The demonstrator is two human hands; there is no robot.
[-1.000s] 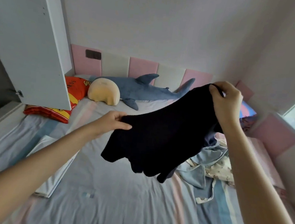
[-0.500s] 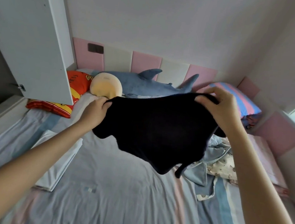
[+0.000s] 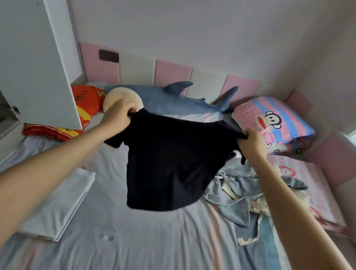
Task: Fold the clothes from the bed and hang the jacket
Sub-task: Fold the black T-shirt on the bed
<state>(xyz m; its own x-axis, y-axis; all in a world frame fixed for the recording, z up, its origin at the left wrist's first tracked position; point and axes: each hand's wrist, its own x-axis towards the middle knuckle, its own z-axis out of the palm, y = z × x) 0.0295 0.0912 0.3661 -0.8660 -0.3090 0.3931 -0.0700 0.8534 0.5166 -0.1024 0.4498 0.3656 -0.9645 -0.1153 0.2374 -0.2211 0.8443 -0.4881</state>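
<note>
A wide bed [image 3: 142, 249] with a pale grey, pink and blue striped sheet fills the room. Beyond the bed's left edge a white cupboard door [image 3: 30, 48] stands open. Along the head of the bed lies a long blue shark toy [image 3: 175, 100].

Held in the air over the middle of the bed, clear of the sheet, is a black T-shirt [image 3: 170, 166]. It is stretched by its shoulders, with the body hanging limp and the hem curling. On the right side of the bed, partly behind the shirt, sits a crumpled heap of clothes [image 3: 242, 193] in light blue and cream, not yet folded. The jacket may be among them, though I cannot pick it out.

At the bed's head on the right is a pink-and-blue monkey pillow [image 3: 276, 121], and on the left a red pillow [image 3: 86, 102]. A folded pale cloth [image 3: 60, 206] lies flat on the bed's left side.

The person's left hand [image 3: 117, 113] has its fingers curled, pinching one shoulder of the shirt. The right hand [image 3: 253, 140] is bunched in a fist around the other shoulder.

The shirt looks light, soft and floppy, and will not keep a shape by itself. It seems best held at the shoulder seams, as it is here, then laid flat on the bed before folding.
</note>
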